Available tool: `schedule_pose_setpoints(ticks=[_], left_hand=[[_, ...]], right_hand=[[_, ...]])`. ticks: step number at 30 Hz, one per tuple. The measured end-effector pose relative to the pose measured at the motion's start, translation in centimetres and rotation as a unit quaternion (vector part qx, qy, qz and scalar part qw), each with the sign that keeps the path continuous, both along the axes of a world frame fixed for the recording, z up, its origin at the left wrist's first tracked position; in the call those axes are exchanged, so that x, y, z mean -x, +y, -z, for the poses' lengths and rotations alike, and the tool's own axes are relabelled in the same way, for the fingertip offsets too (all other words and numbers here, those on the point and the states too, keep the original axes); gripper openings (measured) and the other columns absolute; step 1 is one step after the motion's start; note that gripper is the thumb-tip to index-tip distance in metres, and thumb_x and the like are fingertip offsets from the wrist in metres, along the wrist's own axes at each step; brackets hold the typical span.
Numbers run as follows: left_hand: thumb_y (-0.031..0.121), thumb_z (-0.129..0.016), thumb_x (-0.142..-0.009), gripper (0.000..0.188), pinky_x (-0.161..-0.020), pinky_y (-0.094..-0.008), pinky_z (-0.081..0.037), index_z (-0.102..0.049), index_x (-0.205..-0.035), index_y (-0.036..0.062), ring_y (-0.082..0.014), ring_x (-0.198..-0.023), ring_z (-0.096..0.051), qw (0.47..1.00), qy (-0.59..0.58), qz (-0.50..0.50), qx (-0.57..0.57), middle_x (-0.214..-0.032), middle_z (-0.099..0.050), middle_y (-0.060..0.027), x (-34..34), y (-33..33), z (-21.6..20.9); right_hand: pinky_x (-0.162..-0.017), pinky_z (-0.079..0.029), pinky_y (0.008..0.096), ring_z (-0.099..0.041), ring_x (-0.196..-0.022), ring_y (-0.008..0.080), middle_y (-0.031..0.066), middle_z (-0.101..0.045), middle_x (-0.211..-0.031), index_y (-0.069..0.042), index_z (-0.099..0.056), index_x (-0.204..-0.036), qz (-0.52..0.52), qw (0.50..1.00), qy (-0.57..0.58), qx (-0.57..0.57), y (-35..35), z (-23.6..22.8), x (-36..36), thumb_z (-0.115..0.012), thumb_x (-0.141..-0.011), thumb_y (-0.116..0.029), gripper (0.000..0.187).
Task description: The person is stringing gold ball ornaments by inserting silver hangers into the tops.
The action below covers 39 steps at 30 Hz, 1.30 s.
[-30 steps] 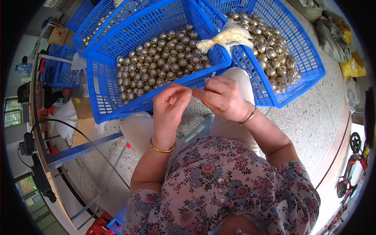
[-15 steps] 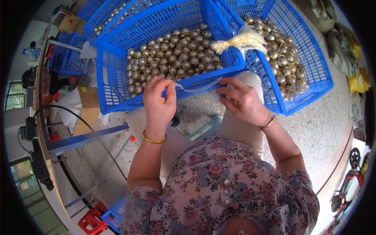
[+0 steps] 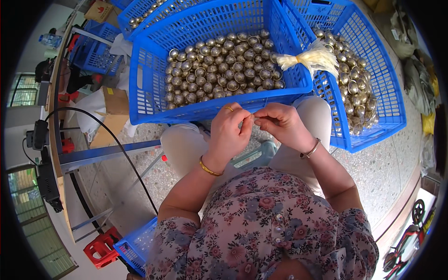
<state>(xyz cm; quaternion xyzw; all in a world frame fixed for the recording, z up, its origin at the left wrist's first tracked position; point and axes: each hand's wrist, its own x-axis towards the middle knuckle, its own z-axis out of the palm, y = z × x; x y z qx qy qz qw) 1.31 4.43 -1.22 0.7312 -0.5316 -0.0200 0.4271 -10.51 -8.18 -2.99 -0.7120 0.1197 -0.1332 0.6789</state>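
Observation:
My left hand (image 3: 229, 130) and my right hand (image 3: 286, 125) meet above my lap, just in front of a blue crate's near rim. Both are closed in a pinch, fingertips nearly touching. Between them is the end of a thin, translucent whitish strip, mostly hidden by the fingers now. Beyond my hands, the blue plastic crate (image 3: 154, 114) holds many round, shiny, silver-gold metal pieces (image 3: 224, 65), some with cup-like open tops. A tied bundle of pale cream strips (image 3: 319, 58) lies over the crate's right corner.
A second blue crate (image 3: 392, 112) at the right holds similar metal pieces. Another blue crate (image 3: 128, 21) stands behind. To the left are a metal table frame (image 3: 107, 155), a black cable (image 3: 114, 135) and a cardboard box (image 3: 114, 105). A red stool (image 3: 101, 249) sits lower left.
My hands have come together from well apart, the left moving right and the strip no longer stretched out between them. The view has shifted, so the crates appear farther right.

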Motion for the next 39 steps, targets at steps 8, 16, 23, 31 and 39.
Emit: schedule_pose_setpoints(ticks=[8, 16, 23, 31, 39], left_hand=[[0.0, -0.061, -0.071, 0.008, -0.055, -0.0357, -0.042, -0.054, -0.07, 0.0013, -0.0279, -0.063, -0.052, 0.994, 0.109, -0.024, -0.004, -0.066, -0.052, -0.0101, -2.6, -0.9, 0.8], [0.009, -0.061, -0.078, 0.009, -0.06, -0.0365, -0.045, -0.06, -0.079, 0.0008, -0.0293, -0.069, -0.058, 0.968, 0.209, 0.075, -0.115, -0.074, -0.059, -0.0127, -9.6, -2.2, 2.6], [0.014, -0.058, -0.081, 0.018, -0.071, -0.0361, -0.048, -0.063, -0.094, 0.0032, -0.0322, -0.081, -0.06, 0.941, 0.065, -0.09, -0.321, -0.09, -0.062, -0.015, -26.7, 0.6, 9.8], [0.008, -0.053, -0.078, 0.031, -0.079, -0.0425, -0.048, -0.06, -0.108, 0.0132, -0.0338, -0.093, -0.058, 0.834, -0.098, -0.186, -0.511, -0.104, -0.058, -0.0158, -37.8, 5.5, 21.1], [0.0, -0.052, -0.075, 0.042, -0.079, -0.0409, -0.049, -0.054, -0.115, 0.0123, -0.0363, -0.093, -0.058, 0.831, -0.142, -0.138, -0.519, -0.111, -0.053, -0.0197, -39.1, 2.1, 27.8]], right_hand=[[-0.055, -0.047, 0.0321, -0.056, -0.064, 0.025, 0.0098, -0.055, -0.075, -0.001, -0.059, -0.081, 0.025, 0.866, -0.132, 0.481, -1.2, -1.2, -3.7, -0.065, -0.064, 0.003, 0.019], [-0.05, -0.042, 0.0338, -0.052, -0.057, 0.0242, 0.0088, -0.049, -0.066, -0.002, -0.054, -0.072, -0.008, 0.914, -0.1, 0.393, -3.1, 0.7, -7.2, -0.061, -0.063, 0.005, 0.013], [-0.045, -0.035, 0.028, -0.047, -0.05, 0.0191, 0.0071, -0.046, -0.059, -0.001, -0.055, -0.073, -0.079, 0.982, -0.036, 0.171, -4.8, 1.7, -8.1, -0.056, -0.066, 0.007, 0.011], [-0.046, -0.038, 0.0265, -0.05, -0.051, 0.0146, 0.006, -0.056, -0.063, -0.002, -0.06, -0.072, -0.116, 0.99, 0.085, 0.008, -6.9, 2.4, -8.9, -0.056, -0.07, 0.007, 0.01], [-0.044, -0.037, 0.0258, -0.051, -0.051, 0.0155, 0.0059, -0.057, -0.065, -0.001, -0.061, -0.077, -0.162, 0.974, 0.123, -0.095, -8.3, 3.4, -10.2, -0.059, -0.071, 0.004, 0.008]])
